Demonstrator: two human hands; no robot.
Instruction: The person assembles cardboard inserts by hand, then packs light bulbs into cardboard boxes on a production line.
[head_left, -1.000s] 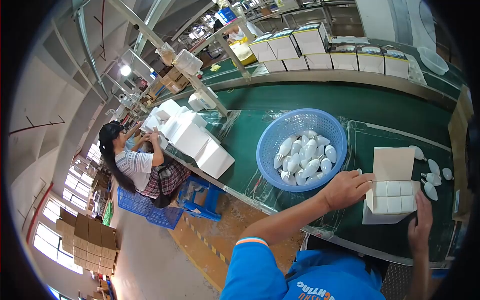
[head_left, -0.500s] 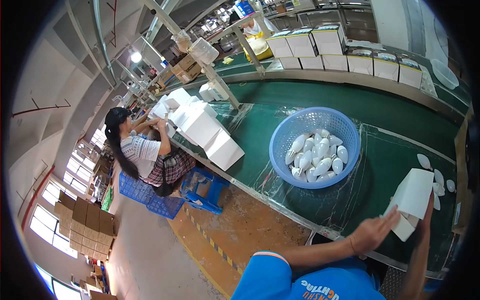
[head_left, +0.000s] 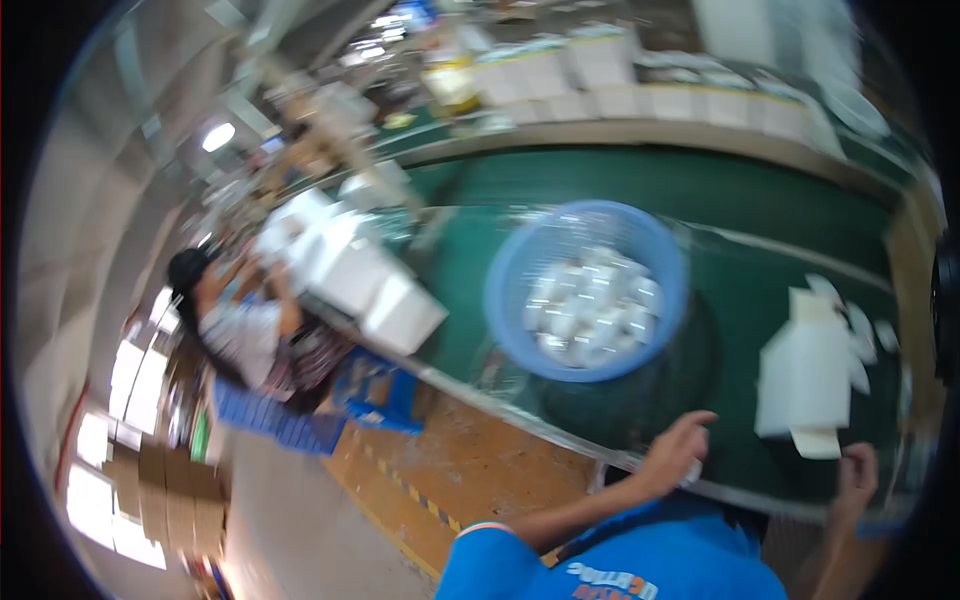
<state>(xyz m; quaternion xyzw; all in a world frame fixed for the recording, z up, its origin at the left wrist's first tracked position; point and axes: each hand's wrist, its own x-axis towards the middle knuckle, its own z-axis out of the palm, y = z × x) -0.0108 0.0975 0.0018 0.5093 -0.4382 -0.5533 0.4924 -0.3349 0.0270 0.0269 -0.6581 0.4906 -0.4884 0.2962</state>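
A white box [head_left: 805, 380] lies on the green table at the right, with flaps out at both ends. My left hand [head_left: 678, 455] is at the front edge, left of the box and apart from it; its index finger points out, and a small pale thing, blurred, shows at the curled fingers. Just below the box's right corner is my right hand [head_left: 857, 478], its fingers loosely bent and nothing seen in them. White bulbs [head_left: 860, 335] lie behind and right of the box. More bulbs [head_left: 595, 305] fill part of a blue basket [head_left: 505, 345].
A person [head_left: 245, 325] sits at the left beside a pile of white boxes [head_left: 350, 265]. Behind the green belt [head_left: 640, 175], a row of white boxes [head_left: 670, 103] stands on a ledge. A brown cardboard panel [head_left: 910, 240] rises at the right edge.
Both hands have let go of the white box, which now lies on the table. My left hand has moved left, my right hand down toward the front edge. The view has shifted and blurred.
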